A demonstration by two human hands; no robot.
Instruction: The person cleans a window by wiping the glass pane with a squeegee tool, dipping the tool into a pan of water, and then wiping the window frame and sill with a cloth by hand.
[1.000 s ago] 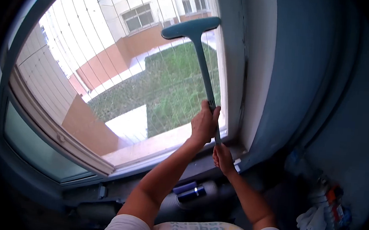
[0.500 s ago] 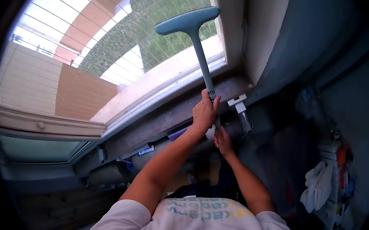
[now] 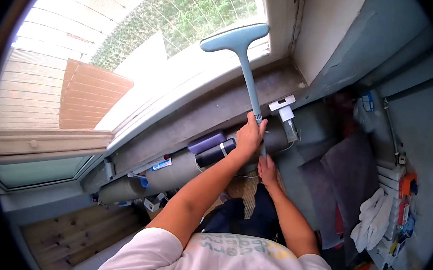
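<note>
A light blue window squeegee (image 3: 247, 69) is held up in front of the window (image 3: 183, 32), its wide T-shaped head at the top. Whether the head touches the glass, I cannot tell. My left hand (image 3: 249, 137) is closed around the handle, just below the collar where it joins the pole. Lower down, near the pole's bottom end, my right hand (image 3: 268, 171) grips the same handle. Fingers of both hands partly hide the lower handle.
Below the window runs a dusty sill (image 3: 219, 99) with a white plug adapter (image 3: 283, 103) by its right end. Under it lie a purple case (image 3: 207, 142), a dark cylinder (image 3: 215, 153) and a large grey pipe (image 3: 181, 171). White gloves (image 3: 372, 219) hang at right beside grey cloth (image 3: 349, 174).
The squeegee head and both hands sit slightly lower and further right in the view. The picture is brighter. Both hands keep their hold on the handle.
</note>
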